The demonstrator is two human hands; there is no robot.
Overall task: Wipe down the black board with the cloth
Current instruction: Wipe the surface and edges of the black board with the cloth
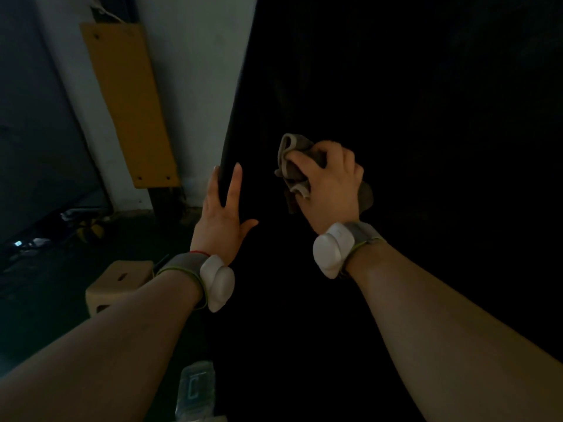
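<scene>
Against the black board (396, 86), the right hand (333, 185) clutches a bunched cloth (288, 155) while the left hand (224, 217), fingers straight, straddles its edge.

The only mark resembling writing is a pale, squared shape like a capital C on the clear plastic piece (196, 388) at the bottom edge of the view, just left of the black board (396, 86). It is too dim and blurred to confirm as a letter.
</scene>
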